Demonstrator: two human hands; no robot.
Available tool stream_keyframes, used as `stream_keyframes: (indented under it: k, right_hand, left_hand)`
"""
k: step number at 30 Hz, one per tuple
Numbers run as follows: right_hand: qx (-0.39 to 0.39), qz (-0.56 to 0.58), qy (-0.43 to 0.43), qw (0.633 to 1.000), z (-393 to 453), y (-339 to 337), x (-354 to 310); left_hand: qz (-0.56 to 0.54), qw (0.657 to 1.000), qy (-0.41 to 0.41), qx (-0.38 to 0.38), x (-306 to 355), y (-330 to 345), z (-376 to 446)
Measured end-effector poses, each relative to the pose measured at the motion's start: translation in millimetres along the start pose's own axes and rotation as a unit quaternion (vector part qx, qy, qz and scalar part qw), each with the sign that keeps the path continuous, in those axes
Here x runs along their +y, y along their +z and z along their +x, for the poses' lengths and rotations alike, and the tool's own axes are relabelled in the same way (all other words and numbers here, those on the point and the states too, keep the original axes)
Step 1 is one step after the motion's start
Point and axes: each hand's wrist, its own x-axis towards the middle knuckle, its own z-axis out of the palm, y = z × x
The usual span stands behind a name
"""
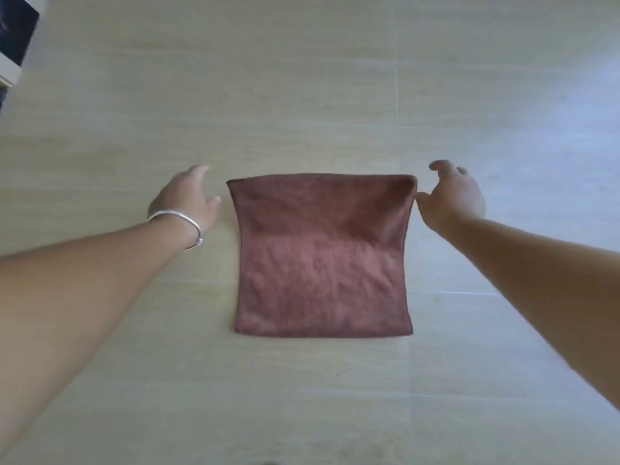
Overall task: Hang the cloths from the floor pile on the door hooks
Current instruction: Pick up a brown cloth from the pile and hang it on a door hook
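A brown-red cloth (322,263) lies flat and folded on the pale tiled floor (302,78), in the middle of the view. My left hand (188,199), with a silver bangle on its wrist, hovers just left of the cloth's far left corner, fingers relaxed and a small gap from the fabric. My right hand (449,196) is beside the far right corner; its thumb tip touches or nearly touches the cloth's edge, and its fingers are loosely curled and hold nothing. No pile, door or hooks are in view.
A dark object with a pale frame (16,38) sits at the top left corner of the view. Tile joints run across the floor. Bright light falls on the floor at the right.
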Motion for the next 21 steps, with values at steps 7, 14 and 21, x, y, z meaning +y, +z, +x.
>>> stream_keyframes:
  k: [7,14,21]
  right_hand:
    - [-0.176,-0.167,-0.180,0.953,-94.3,98.6,56.5]
    - [-0.238,-0.334,-0.297,0.862,-153.6,145.3,117.2]
    - [-0.207,-0.316,-0.286,0.881,-154.7,139.9,117.2]
  left_hand:
    - [0.081,0.982,0.155,-0.077,-25.5,125.0,-102.2]
    - [0.212,0.937,0.242,-0.133,-75.5,187.9,-160.8]
    - [0.226,0.936,0.240,-0.123,-75.8,174.4,-156.8]
